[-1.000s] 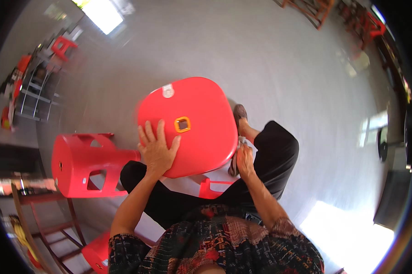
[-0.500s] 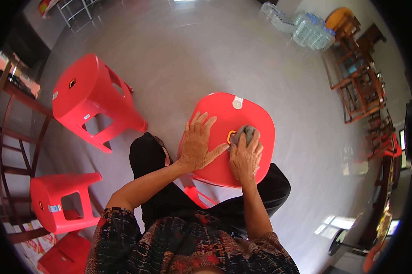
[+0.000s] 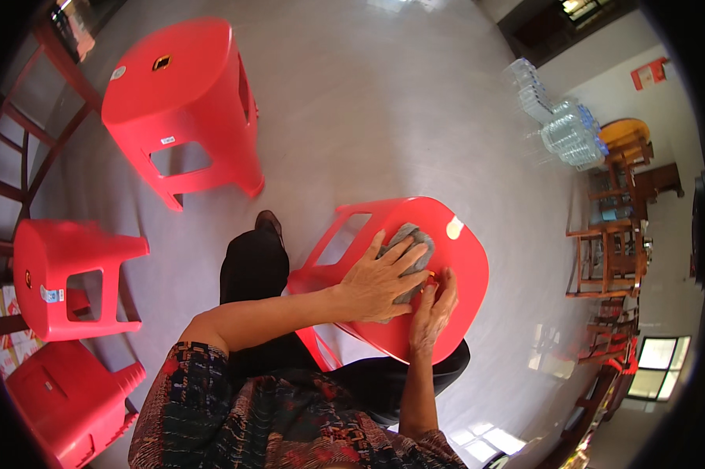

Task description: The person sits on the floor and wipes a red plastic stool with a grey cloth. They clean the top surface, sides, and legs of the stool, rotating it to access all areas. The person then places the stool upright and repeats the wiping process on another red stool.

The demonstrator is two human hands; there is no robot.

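A red plastic stool [image 3: 465,281] stands tilted between my knees, its seat turned up towards me and some of its legs showing at the left. My left hand [image 3: 372,285] presses a crumpled grey cloth [image 3: 408,234] against the seat, fingers spread over it. Part of the cloth is hidden under the palm. To its right, my right hand [image 3: 434,313] rests on the seat beside the small yellow-rimmed hole, fingers extended and no cloth in them. A pale round sticker [image 3: 455,227] shows near the seat's far edge.
Another red stool [image 3: 184,102] stands at the far left; two more, a tipped stool [image 3: 51,273] and a lower stool [image 3: 63,399], lie nearer. A wooden frame [image 3: 63,62] borders the left. Packs of clear bottles [image 3: 571,133] and wooden chairs [image 3: 606,250] line the right.
The grey cloth has passed from my right hand to my left. The stool has turned and tipped, showing its legs at the left. My view has shifted.
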